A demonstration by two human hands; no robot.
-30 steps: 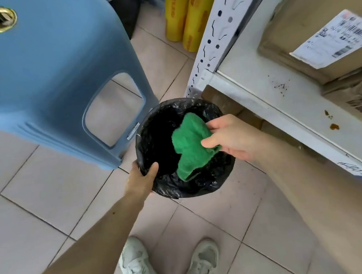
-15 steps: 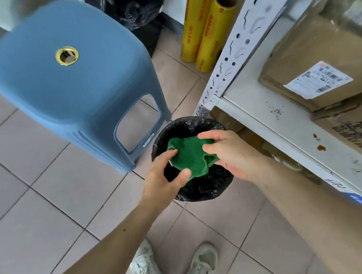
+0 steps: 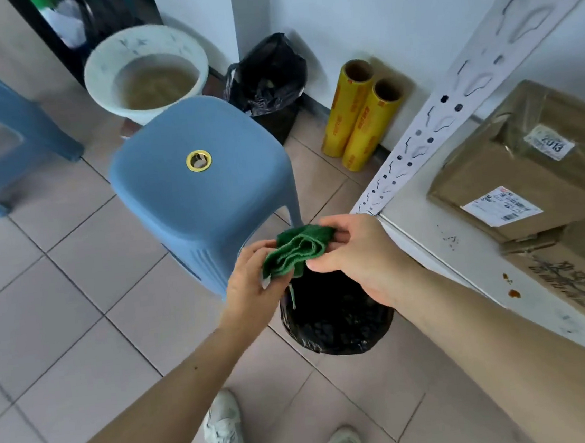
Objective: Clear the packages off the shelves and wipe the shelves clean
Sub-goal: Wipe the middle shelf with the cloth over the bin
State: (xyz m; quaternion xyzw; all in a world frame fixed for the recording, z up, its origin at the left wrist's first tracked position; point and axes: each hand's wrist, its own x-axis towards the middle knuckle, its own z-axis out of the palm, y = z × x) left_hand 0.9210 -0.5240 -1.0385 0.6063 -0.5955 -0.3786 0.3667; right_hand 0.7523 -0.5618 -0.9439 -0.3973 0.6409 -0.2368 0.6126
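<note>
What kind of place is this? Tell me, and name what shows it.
Probably a storeroom or parcel-packing back room. A white slotted metal shelf holds taped cardboard packages with shipping labels, two yellow rolls of stretch wrap stand against the wall, and a bin lined with a black bag sits on the tiled floor.

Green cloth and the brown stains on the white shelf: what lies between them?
In the head view, the right hand gripping the green cloth, then bare white shelf up to the brown stains. The cardboard packages sit farther back.
</note>
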